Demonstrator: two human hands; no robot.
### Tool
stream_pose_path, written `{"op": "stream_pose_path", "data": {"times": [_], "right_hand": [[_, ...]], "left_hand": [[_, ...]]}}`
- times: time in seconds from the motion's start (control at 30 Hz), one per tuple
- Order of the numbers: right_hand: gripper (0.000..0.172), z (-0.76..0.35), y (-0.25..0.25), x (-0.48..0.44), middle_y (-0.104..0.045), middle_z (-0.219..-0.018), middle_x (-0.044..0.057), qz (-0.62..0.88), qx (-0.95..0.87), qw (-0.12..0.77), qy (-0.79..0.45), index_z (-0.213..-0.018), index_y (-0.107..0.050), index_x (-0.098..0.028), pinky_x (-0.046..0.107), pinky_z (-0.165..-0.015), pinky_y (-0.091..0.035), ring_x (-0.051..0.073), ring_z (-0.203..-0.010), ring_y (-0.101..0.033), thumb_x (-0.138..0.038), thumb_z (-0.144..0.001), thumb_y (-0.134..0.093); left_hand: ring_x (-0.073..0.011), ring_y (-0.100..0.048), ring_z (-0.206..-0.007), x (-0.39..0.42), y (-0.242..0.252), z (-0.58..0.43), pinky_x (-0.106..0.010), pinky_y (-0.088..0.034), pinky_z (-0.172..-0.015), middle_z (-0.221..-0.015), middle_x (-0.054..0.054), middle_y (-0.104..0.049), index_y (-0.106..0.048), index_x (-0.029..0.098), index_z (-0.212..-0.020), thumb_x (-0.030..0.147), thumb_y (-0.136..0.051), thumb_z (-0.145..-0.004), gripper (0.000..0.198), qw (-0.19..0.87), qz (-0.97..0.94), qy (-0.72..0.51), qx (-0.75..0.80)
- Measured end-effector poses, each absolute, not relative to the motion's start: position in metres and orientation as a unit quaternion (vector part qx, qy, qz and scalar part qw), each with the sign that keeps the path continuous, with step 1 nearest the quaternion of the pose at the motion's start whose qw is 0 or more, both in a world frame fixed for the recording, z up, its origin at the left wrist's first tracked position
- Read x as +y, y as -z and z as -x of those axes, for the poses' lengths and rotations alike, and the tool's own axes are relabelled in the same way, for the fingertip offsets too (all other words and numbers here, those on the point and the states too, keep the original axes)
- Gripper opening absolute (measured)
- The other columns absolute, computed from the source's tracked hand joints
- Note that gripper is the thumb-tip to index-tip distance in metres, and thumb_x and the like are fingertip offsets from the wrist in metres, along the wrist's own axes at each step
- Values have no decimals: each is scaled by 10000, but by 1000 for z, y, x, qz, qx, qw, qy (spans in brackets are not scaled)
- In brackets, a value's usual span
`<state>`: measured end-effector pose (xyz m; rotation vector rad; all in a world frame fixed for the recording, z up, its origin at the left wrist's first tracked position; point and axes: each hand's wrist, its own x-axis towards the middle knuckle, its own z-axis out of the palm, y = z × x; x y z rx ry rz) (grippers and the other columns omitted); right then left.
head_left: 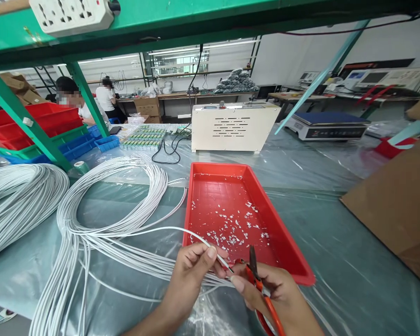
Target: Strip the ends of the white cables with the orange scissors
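My left hand (192, 273) pinches the end of a white cable (154, 230) near the bottom middle. This cable runs back to a large looped bundle of white cables (101, 205) on the left. My right hand (276, 291) grips red-handled wire strippers (257, 277), whose dark jaws point up beside the cable's tip. Both hands hover at the near edge of a red tray (287, 254) that holds several small white insulation scraps (231, 226).
A second white cable bundle (17, 196) lies far left. Behind the tray stand a beige box machine (233, 127) and a scale (327, 125). Cardboard (395, 205) lies at right. Stacked coloured bins (45, 130) and two people sit at back left. A green shelf frame (196, 18) runs overhead.
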<state>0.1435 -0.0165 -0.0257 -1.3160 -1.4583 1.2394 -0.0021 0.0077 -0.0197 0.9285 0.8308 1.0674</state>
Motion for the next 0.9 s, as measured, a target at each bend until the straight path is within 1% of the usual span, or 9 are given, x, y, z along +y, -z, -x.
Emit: {"op": "stream_pose_path", "data": {"times": [0.13,0.23,0.33,0.43,0.5,0.57,0.67,0.77,0.9], "right_hand": [[170,-146,27,-17,-574,-554,7,531,-633,424,-371,-690,-638,-150,212,-461,-411,125,-481,-501,-273,-752,-539],[144,-154,30,-19,-598,-577,21,516,-720,433,-167,-756,-641,-158,242,-515,-437,147,-521,-541,-186,-769,-500],[229,-162,32,-22,-625,-614,27,443,-801,398,68,-819,-643,-185,286,-639,-448,161,-581,-573,-91,-768,-440],[269,-165,31,-23,-647,-651,17,417,-822,342,185,-844,-645,-207,293,-745,-426,149,-610,-589,-50,-774,-439],[266,-163,31,-23,-652,-666,16,425,-817,335,200,-865,-645,-210,295,-760,-419,146,-615,-590,-51,-779,-449],[282,-161,31,-22,-650,-663,18,424,-813,358,176,-882,-641,-206,296,-745,-427,146,-619,-590,-47,-781,-431],[252,-158,31,-20,-626,-623,19,426,-801,418,51,-883,-627,-189,279,-615,-451,145,-568,-566,-59,-764,-447],[126,-156,28,-20,-566,-554,-1,471,-751,450,-105,-804,-623,-180,242,-481,-426,127,-488,-518,-120,-759,-522],[82,-154,24,-21,-542,-539,-10,480,-729,465,-150,-745,-626,-169,230,-487,-428,119,-482,-514,-136,-757,-552]], "left_hand": [[-122,-546,-582,8,20,2,-230,-403,-621,-586,-28,-610,-681,118,-825,292,-528,-812,232,711,-398,-465,345],[-108,-551,-577,8,22,0,-225,-410,-613,-651,-40,-632,-680,111,-800,265,-599,-762,178,740,-361,-462,331],[-87,-542,-522,8,26,-3,-209,-410,-560,-640,-36,-635,-673,105,-756,258,-673,-692,166,759,-315,-456,343],[-70,-513,-449,8,27,-5,-191,-389,-477,-566,-17,-610,-639,101,-635,272,-695,-663,183,761,-283,-455,365],[-62,-497,-425,9,26,-5,-185,-382,-460,-535,-10,-599,-613,101,-572,265,-701,-655,204,756,-274,-458,379],[-60,-499,-433,9,24,-4,-183,-388,-478,-541,-16,-609,-608,99,-554,243,-696,-662,200,748,-274,-462,389],[-59,-508,-467,8,22,-4,-179,-391,-512,-582,-29,-626,-629,91,-585,209,-671,-691,164,745,-288,-463,383],[-63,-513,-498,5,21,-4,-178,-389,-530,-597,-29,-621,-647,87,-630,194,-639,-722,142,749,-304,-463,363],[-90,-531,-550,2,20,-5,-206,-408,-594,-575,-26,-607,-651,89,-699,190,-594,-765,133,735,-340,-474,346]]}}
